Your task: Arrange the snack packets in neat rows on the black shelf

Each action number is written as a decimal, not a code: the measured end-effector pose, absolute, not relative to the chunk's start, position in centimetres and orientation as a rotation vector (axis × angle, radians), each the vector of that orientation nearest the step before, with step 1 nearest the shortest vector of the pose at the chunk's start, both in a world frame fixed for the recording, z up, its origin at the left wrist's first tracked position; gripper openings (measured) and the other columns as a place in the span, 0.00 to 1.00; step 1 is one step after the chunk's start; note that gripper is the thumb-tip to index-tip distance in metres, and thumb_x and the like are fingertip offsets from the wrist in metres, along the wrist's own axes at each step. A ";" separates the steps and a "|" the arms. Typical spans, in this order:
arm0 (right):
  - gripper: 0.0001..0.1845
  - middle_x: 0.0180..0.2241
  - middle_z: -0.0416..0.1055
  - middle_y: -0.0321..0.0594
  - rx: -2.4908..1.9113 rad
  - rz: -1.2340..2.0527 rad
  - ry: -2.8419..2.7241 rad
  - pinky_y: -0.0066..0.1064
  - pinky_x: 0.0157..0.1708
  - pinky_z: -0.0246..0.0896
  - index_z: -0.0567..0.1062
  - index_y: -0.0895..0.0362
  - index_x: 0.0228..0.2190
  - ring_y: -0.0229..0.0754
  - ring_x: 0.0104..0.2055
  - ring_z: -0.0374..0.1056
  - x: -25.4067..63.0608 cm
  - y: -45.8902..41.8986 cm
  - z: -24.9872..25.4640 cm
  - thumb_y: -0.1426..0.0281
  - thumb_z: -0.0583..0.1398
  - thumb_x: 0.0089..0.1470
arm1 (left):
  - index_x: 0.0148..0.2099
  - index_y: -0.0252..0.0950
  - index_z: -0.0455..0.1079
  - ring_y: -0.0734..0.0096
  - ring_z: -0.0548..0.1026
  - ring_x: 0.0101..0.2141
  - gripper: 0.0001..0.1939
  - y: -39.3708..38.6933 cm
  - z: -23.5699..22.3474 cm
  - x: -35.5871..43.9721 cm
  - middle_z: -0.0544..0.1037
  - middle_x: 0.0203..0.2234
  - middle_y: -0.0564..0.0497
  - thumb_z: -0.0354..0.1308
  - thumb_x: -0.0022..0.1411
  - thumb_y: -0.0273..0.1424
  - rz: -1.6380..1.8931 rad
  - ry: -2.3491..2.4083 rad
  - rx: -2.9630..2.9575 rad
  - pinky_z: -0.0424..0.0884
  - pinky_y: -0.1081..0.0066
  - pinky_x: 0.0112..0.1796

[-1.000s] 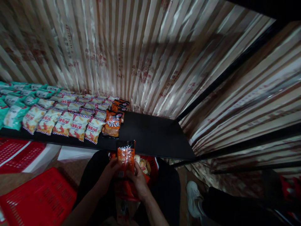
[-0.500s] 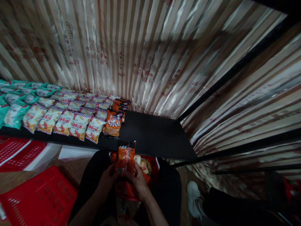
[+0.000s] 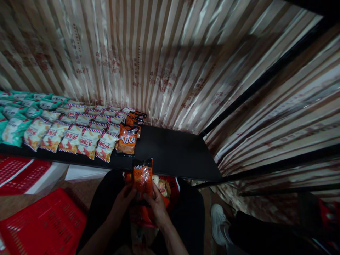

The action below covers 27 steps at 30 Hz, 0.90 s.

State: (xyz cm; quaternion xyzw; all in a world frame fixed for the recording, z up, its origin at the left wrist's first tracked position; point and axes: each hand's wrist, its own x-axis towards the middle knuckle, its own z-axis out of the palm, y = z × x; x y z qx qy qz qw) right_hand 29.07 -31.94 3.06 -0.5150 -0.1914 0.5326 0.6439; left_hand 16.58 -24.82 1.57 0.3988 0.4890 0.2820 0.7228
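Head view: left hand (image 3: 122, 200) and right hand (image 3: 157, 202) grip an orange packet (image 3: 142, 177) above a red container (image 3: 174, 187) (wrapped snacks (image 3: 164, 187) inside).

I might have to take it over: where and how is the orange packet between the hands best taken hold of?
I'd pinch the packet by its black top end, probably coming from the shelf side: that end points toward the shelf, uncovered by either hand, while the left hand and right hand hold the lower part at its two sides.
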 end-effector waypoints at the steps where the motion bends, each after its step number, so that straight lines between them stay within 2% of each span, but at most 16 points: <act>1: 0.37 0.51 0.69 0.40 -1.172 1.203 -0.429 0.41 0.52 0.58 0.65 0.50 0.52 0.49 0.54 0.63 29.0 -32.0 3.0 0.62 0.68 0.39 | 0.39 0.36 0.74 0.56 0.75 0.41 0.24 -24.6 1.5 16.7 0.79 0.37 0.46 0.66 0.40 0.44 0.636 1.094 0.877 0.70 0.65 0.42; 9: 0.34 0.51 0.68 0.38 -1.236 1.143 -0.382 0.42 0.53 0.58 0.68 0.49 0.50 0.50 0.56 0.60 29.3 -32.3 2.6 0.65 0.68 0.38 | 0.36 0.34 0.73 0.57 0.76 0.38 0.20 -24.3 0.9 17.7 0.79 0.34 0.45 0.65 0.41 0.42 0.660 1.110 0.929 0.70 0.66 0.40; 16: 0.33 0.50 0.70 0.36 -1.331 1.090 -0.391 0.41 0.55 0.56 0.68 0.47 0.51 0.51 0.56 0.60 29.5 -32.7 3.0 0.66 0.67 0.40 | 0.39 0.34 0.69 0.59 0.76 0.39 0.17 -24.3 1.1 18.6 0.78 0.35 0.45 0.61 0.44 0.36 0.711 1.073 1.033 0.69 0.64 0.41; 21: 0.35 0.50 0.70 0.40 -1.432 0.948 -0.441 0.43 0.53 0.58 0.67 0.51 0.52 0.52 0.55 0.62 29.4 -32.9 1.6 0.62 0.66 0.40 | 0.42 0.37 0.66 0.63 0.75 0.39 0.17 -24.3 1.4 18.9 0.76 0.38 0.47 0.56 0.47 0.32 0.825 1.039 1.222 0.68 0.61 0.44; 27: 0.32 0.51 0.69 0.42 -1.581 0.822 -0.613 0.42 0.54 0.58 0.70 0.53 0.50 0.52 0.56 0.61 29.7 -33.1 1.1 0.61 0.65 0.40 | 0.37 0.37 0.67 0.63 0.74 0.37 0.11 -24.5 1.9 18.7 0.74 0.34 0.48 0.52 0.48 0.30 0.865 1.139 1.455 0.69 0.59 0.42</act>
